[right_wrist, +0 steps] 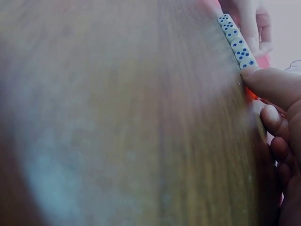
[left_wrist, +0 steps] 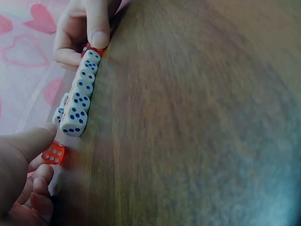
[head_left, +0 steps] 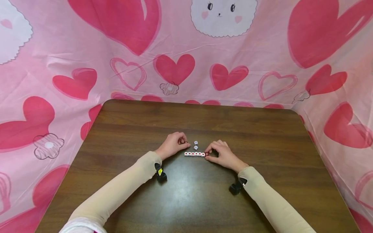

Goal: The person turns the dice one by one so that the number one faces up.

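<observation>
A straight row of several white dice point(head_left: 193, 154) lies on the table, red single pips facing up and blue pips on the side facing the person. My right hand point(head_left: 222, 155) pinches a clear red die point(head_left: 207, 154) at the row's right end, right against the last white die. Between the thumb and fingers of my left hand point(head_left: 174, 144) is another clear red die point(left_wrist: 54, 154), just off the row's left end. Two loose white dice, a nearer one point(head_left: 196, 147) and a farther one point(head_left: 196, 142), sit behind the row.
The brown wooden table point(head_left: 180, 200) has a rounded far edge. A pink cloth point(head_left: 180, 42) printed with hearts hangs behind it and along both sides. Each wrist wears a small black camera, one on the left point(head_left: 161, 176) and one on the right point(head_left: 235, 188).
</observation>
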`<state>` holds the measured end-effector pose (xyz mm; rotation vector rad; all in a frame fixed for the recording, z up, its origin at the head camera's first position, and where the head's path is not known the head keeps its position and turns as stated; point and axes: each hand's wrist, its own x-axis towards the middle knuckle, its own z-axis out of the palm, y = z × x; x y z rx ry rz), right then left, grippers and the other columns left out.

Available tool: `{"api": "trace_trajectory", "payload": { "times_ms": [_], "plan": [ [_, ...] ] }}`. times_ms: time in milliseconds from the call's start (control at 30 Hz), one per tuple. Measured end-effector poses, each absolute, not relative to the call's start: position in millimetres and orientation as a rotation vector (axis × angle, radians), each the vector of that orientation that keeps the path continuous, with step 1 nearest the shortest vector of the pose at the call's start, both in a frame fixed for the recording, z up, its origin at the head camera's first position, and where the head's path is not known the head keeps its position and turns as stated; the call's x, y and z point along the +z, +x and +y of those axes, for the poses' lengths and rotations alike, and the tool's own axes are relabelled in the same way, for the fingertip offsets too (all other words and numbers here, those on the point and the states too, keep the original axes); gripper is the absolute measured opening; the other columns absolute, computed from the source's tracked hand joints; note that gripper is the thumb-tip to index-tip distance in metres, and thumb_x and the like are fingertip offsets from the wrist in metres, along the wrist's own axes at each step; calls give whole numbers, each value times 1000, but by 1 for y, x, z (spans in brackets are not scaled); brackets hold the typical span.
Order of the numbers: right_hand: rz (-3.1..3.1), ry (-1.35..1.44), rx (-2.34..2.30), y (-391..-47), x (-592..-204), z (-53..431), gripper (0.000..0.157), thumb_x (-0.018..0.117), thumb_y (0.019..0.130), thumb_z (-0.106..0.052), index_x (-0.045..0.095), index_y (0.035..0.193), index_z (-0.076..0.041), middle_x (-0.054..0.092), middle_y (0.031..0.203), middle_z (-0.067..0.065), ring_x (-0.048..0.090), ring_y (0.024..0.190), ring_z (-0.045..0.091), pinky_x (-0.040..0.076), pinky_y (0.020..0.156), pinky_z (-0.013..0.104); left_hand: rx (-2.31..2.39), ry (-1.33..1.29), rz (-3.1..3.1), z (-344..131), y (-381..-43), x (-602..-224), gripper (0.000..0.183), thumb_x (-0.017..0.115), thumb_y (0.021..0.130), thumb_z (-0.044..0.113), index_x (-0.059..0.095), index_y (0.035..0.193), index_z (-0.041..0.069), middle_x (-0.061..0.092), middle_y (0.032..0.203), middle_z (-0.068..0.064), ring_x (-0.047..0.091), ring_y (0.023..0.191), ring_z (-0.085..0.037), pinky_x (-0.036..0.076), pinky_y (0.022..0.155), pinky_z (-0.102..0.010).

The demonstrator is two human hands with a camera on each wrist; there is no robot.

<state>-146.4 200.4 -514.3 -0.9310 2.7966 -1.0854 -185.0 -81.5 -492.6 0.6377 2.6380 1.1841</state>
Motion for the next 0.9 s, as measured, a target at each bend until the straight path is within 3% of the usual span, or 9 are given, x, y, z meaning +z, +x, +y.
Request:
{"api": "trace_trajectory", "payload": {
  "times_ms": [467,700,900],
  "plan": [
    [2804,-971,-1122,-147,-516,200,23,89,82,-21,70,94,-23,58,85,-13,47,87,11,34,89,41,1188,733,2643,-85,-185,-497,22,87,86,21,71,97,10,62,88,-1,54,79,-13,46,74,-28],
    [2803,-971,-1134,-146,-517,200,23,89,82,-21,69,94,-23,58,85,-14,48,87,11,34,89,41,1296,725,2598,-92,-185,-498,15,81,92,21,75,101,11,66,92,0,59,80,-11,49,74,-27],
    [2798,-956,-1115,-146,-516,200,23,89,83,-21,69,95,-23,59,86,-14,48,87,12,34,90,41,1287,752,2613,-93,-184,-502,16,84,90,18,75,101,11,64,90,0,58,80,-11,49,74,-27]
  ]
}}
